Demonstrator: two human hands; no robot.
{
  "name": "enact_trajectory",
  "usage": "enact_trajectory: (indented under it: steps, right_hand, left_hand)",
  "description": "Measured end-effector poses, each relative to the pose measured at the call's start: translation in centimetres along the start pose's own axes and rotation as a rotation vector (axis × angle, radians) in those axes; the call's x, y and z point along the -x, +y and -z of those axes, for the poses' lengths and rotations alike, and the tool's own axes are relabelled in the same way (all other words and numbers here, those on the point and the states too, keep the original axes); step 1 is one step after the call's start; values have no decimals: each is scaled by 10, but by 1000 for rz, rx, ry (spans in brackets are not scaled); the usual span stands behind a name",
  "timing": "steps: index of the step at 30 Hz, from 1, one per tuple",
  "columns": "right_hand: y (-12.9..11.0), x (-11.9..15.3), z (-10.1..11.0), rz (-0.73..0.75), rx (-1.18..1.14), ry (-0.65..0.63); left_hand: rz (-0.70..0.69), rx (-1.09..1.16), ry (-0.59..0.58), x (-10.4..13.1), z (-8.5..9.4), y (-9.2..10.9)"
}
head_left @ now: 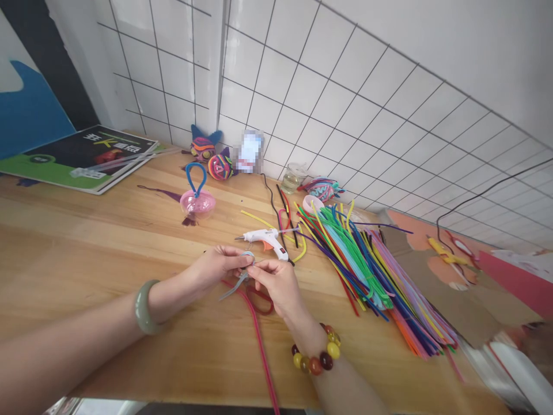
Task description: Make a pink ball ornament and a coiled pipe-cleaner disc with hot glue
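In the head view, my left hand (227,262) and my right hand (279,282) meet over the wooden table, fingertips pinched together. Between them is a light blue-grey pipe cleaner (232,290), curled at the top, its loose tail hanging to the lower left. Just beyond my fingers lies a white hot glue gun (263,236) with an orange trigger, nozzle facing left. Under my hands, a pinkish-red strand (258,340) runs to the table's front edge. A dark red loop (264,304) lies beside it, partly hidden by my right hand.
Bundles of coloured pipe cleaners (358,259) spread across the right side. A clear pink dish (197,203) with a blue loop stands back left, near yarn figures (220,165) and a lit phone (250,151). A yellow glue gun (447,253) lies far right; a book (86,158) lies left.
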State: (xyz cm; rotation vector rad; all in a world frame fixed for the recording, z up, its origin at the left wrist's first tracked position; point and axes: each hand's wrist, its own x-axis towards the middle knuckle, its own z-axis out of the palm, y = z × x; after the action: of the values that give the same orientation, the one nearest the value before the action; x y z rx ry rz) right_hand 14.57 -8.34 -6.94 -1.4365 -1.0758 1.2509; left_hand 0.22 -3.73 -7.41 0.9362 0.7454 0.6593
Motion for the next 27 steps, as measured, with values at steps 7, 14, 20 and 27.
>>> enact_trajectory:
  steps: [7, 14, 20, 27]
  right_hand:
    - [1, 0, 0, -3, -14, -16]
    - [1, -2, 4, -6, -70, -34]
    - [-1, -2, 8, -10, -80, -61]
    - [-5, 2, 10, -94, 79, -177]
  left_hand:
    - [13, -1, -11, -1, 0, 1]
    - [11, -42, -67, -1, 4, 8]
    - [-31, -123, -89, 0, 7, 12]
    - [-74, -393, -231, -1, 9, 16]
